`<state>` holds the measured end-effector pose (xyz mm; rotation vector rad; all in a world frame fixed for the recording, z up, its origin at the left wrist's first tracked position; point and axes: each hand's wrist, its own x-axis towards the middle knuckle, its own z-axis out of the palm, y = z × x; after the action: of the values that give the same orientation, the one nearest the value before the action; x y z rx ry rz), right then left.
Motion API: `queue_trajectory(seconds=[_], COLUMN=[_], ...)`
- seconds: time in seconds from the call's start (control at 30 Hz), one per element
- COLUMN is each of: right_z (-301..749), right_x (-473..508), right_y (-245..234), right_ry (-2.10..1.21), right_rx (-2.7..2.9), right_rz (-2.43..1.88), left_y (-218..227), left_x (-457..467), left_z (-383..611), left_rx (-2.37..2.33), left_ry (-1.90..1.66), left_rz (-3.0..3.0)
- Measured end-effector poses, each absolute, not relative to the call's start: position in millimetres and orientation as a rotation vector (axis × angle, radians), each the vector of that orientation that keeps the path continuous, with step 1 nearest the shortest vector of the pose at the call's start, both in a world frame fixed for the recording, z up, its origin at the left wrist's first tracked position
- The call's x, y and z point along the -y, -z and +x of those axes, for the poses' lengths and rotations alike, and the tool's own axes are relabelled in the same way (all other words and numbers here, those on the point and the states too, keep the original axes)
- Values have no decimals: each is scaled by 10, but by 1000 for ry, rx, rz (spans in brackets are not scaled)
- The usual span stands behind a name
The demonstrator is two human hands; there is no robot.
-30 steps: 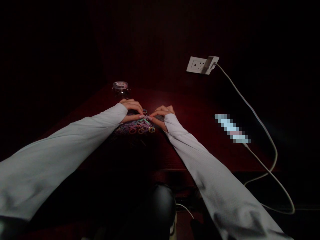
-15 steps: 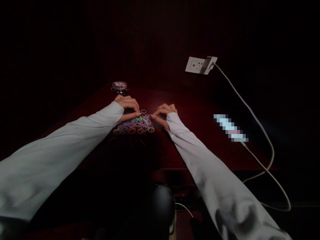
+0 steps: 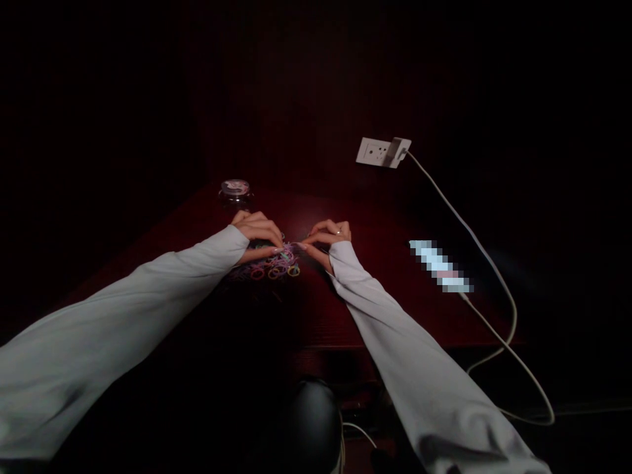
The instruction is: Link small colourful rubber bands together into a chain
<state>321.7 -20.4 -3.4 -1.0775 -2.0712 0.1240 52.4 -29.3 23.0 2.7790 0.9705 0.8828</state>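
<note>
Near the middle of the frame, the left hand (image 3: 254, 232) and the right hand (image 3: 334, 236) are a little bit apart. The fingers of both look pinched on a thin purple band (image 3: 295, 245), but it is tiny and dark. The pile of little colored bands (image 3: 274, 265) lies on the dark red surface (image 3: 382, 306), just under the left hand. A small round jar (image 3: 236, 189) sits left of the middle, behind that hand. At the right, a white cord (image 3: 467, 227) hangs from a plug (image 3: 401, 150).
</note>
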Motion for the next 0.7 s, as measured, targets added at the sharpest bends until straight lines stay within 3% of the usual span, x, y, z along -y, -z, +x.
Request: queue_trajectory(seconds=[0.27,0.7], right_z=[3668,3549], right_x=[-15,245], right_y=[86,-19], right_ry=[79,205], right_rx=[1676,2026], right_rz=[-1589,-1819], left_y=[-228,-57], left_x=[359,412], left_z=[460,393], left_rx=[-1116,-1351], left_ry=[-958,-1067], left_rz=[2850,2885])
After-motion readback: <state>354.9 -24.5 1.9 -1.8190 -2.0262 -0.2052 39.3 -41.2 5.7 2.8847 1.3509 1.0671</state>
